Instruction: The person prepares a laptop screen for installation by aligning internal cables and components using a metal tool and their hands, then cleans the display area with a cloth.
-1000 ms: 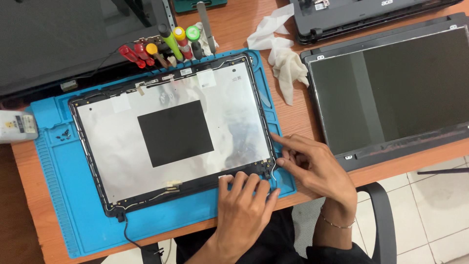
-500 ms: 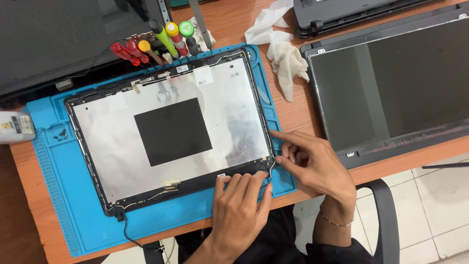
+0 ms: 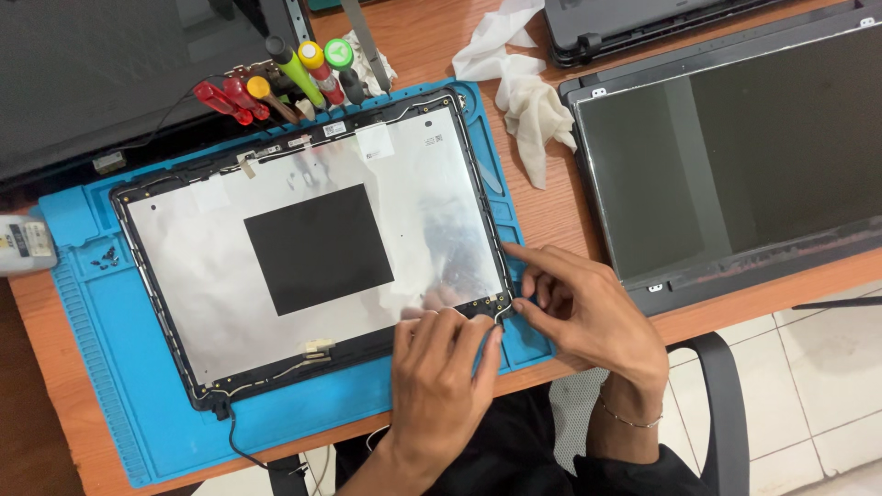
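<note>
Looking from left to right, you see a blue mat [image 3: 101,312] on the wood desk [image 3: 551,207], and on it lies the lid [image 3: 303,248], a flat silver laptop back with a black square [image 3: 319,249] in its middle. Its long side runs from left to right, a little tilted, with the far right corner higher. A thin black wire [image 3: 248,450] hangs off the near left corner. Screwdrivers [image 3: 276,78] with red, yellow and green handles stand just past the far edge.

Your left hand [image 3: 441,386] lies flat on the near edge of the lid, close to its near right corner [image 3: 501,308]. The fingers are spread a little and press down; they grip nothing. The corner sits just past your fingertips, up and to the right.

Your right hand [image 3: 588,312] is right beside that same corner, on its right. The first finger points left along the lid's right edge, and the other fingers curl in at the corner. You cannot tell if they pinch anything small there. This hand is the nearer one to the corner.

Farther right, a white cloth [image 3: 528,106] lies on the desk, and then a dark screen panel [image 3: 735,147] lies flat, well apart from the lid.
</note>
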